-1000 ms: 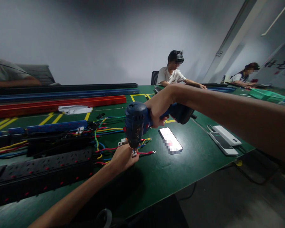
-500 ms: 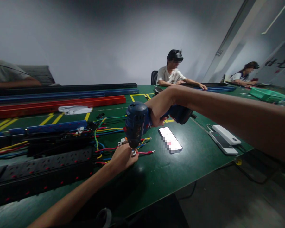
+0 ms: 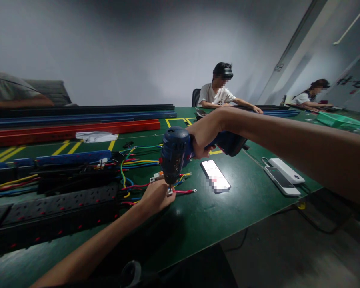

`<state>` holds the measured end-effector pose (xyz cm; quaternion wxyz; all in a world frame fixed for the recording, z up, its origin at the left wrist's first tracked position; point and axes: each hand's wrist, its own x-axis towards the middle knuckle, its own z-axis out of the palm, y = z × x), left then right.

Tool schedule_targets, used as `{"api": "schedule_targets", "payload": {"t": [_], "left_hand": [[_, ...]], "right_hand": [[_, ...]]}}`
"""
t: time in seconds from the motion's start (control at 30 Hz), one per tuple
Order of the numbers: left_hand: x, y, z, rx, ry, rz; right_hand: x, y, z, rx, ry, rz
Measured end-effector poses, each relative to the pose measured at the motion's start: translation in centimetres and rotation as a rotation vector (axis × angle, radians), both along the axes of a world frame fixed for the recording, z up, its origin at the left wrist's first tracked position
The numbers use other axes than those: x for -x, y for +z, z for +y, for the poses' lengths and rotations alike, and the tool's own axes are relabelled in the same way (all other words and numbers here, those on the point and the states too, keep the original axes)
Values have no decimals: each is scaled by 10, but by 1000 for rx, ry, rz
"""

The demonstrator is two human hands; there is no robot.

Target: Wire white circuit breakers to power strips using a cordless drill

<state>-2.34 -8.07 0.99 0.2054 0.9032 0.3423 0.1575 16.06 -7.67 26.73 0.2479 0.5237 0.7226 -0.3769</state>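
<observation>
Right hand [image 3: 200,139]: wrapped round my blue pistol-shaped plastic drill [image 3: 176,149], pointing down.
Left hand [image 3: 156,196]: pinching small white block [image 3: 169,193], apparently steadying it.

The drill [image 3: 175,149] is cased in dark blue plastic, mostly matt. The wires [image 3: 141,162] are sheathed in smooth, coloured plastic and tipped with shiny metal lugs [image 3: 194,191]. At the left, the socket strip [image 3: 69,203] is faced in dull, dark plastic. The table [image 3: 210,228] is topped with a smooth green surface, on which light is softly reflected. At the right, the phone [image 3: 214,173] is fronted with glossy glass, and the white device [image 3: 287,169] is cased in smooth plastic. On the far-left orange rail [image 3: 132,127] a slight sheen is seen.
</observation>
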Motion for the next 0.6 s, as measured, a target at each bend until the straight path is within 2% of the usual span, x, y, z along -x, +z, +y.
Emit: {"api": "schedule_targets", "payload": {"t": [0.2, 0.6], "left_hand": [[0, -3, 2, -50, -42, -34], [0, 1, 1, -55, -35, -3]], "right_hand": [[-1, -2, 1, -16, 73, 21], [1, 4, -6, -44, 2, -8]]}}
